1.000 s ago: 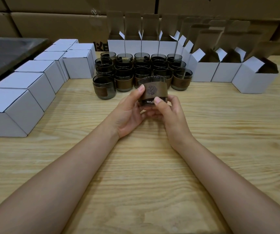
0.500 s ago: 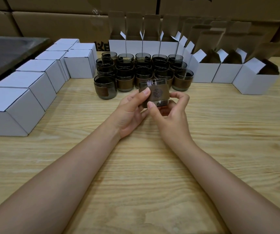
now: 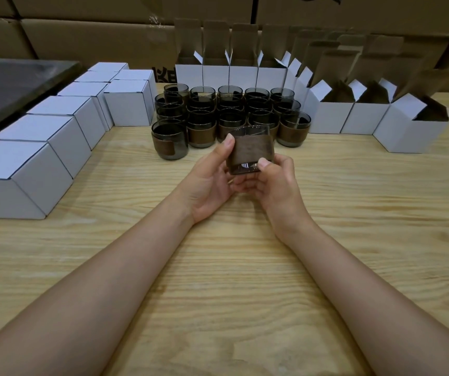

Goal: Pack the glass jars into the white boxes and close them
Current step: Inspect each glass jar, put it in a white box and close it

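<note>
Both hands hold one glass jar (image 3: 249, 150) above the wooden table (image 3: 245, 280): the left hand (image 3: 212, 183) with its thumb on the jar's brown band, the right hand (image 3: 277, 185) with its thumb near the clear base. Behind stand clustered jars (image 3: 228, 118), closed white boxes (image 3: 63, 131) at left, and open white boxes (image 3: 334, 115) behind and at right. The held jar's band looks plain, though it is blurred.

Pale pine-grain counter (image 3: 245, 280), brown cardboard cartons (image 3: 96, 33) stacked along the back, dark grey slab (image 3: 9, 85) far left.
</note>
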A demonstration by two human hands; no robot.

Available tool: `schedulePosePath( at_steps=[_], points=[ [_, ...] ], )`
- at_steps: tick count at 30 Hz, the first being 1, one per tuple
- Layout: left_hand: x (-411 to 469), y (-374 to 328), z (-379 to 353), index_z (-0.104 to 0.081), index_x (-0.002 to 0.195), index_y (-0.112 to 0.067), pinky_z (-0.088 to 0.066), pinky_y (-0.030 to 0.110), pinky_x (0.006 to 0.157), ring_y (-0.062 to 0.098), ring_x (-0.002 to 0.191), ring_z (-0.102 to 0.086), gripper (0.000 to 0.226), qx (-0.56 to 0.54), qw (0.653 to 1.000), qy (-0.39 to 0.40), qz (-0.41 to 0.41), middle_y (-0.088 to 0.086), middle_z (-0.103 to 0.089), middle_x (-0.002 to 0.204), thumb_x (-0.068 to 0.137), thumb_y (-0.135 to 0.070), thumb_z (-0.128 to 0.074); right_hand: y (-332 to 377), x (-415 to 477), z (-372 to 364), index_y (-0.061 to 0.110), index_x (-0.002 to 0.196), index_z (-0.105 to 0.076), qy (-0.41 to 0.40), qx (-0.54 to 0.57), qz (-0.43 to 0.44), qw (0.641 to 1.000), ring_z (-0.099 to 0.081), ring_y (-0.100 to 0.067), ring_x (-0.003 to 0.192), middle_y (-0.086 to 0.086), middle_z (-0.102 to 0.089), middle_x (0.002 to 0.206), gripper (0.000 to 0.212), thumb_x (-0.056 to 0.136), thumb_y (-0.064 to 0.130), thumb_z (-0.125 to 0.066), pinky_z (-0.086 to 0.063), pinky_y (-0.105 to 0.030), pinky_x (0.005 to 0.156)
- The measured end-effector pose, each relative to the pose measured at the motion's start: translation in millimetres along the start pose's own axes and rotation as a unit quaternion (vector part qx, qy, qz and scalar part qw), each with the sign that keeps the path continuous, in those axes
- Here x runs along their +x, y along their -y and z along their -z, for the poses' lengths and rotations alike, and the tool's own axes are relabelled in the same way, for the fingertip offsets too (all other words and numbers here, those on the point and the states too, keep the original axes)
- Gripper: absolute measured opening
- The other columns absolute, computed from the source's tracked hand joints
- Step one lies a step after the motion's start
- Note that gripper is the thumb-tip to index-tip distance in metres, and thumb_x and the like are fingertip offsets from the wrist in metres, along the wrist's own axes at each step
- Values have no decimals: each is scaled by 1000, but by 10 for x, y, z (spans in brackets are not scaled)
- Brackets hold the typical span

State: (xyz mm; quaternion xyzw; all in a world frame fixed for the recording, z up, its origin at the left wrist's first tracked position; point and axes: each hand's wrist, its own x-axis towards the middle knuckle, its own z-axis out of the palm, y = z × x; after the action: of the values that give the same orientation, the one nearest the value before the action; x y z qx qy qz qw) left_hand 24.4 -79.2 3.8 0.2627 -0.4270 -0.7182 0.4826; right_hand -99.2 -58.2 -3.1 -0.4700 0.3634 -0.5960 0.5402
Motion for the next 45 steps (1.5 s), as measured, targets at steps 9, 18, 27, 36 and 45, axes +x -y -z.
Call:
schedulePosePath(
  at_steps=[9, 18, 27, 36, 45],
  points=[
    [18, 15, 41, -65, 109, -12, -47, 34, 100, 22, 103, -63, 38, 4, 998, -53, -37, 10, -68, 109, 80, -36, -56, -1, -54, 27, 31, 105, -37, -56, -136, 64, 987, -63, -2, 72, -1, -68, 92, 42, 75, 43, -62, -48, -16, 68],
    [17, 25, 15, -61, 115, -6, -44, 44, 102, 29, 110, -59, 43, 42, 995, -66, -57, 14, -64, 114, 81, -31, -57, -32, -77, 40, 32, 110, -38, -74, -257, 77, 960, -65, -8, 88, 6, -66, 100, 51, 78, 38, -77, -52, -20, 72],
    [27, -2, 20, -60, 119, -14, -49, 27, 97, 16, 105, -65, 56, 43, 995, -88, -37, 6, -69, 110, 77, -51, -55, -6, -38, 43, 26, 109, -48, -80, -167, 48, 982, -68, -6, 81, 8, -72, 86, 26, 90, 31, -65, -53, -23, 79],
    [7, -23, -12, -59, 123, -6, -46, 38, 97, 27, 108, -60, 61, 33, 995, -88, -40, 17, -63, 118, 79, -47, -55, -6, -18, 25, 6, 120, -51, -5, -76, -3, 997, -70, -15, 84, 1, -74, 84, 53, 79, 39, -54, -55, -27, 79],
    [31, -5, 8, -68, 100, -11, -51, 30, 92, 17, 95, -65, 35, 35, 988, -112, -96, 6, -72, 97, 78, -37, -60, -32, -105, -5, 32, 123, -37, -55, -246, 83, 964, -65, 0, 81, 7, -69, 100, 67, 68, 55, -67, -48, -13, 70]
  ],
)
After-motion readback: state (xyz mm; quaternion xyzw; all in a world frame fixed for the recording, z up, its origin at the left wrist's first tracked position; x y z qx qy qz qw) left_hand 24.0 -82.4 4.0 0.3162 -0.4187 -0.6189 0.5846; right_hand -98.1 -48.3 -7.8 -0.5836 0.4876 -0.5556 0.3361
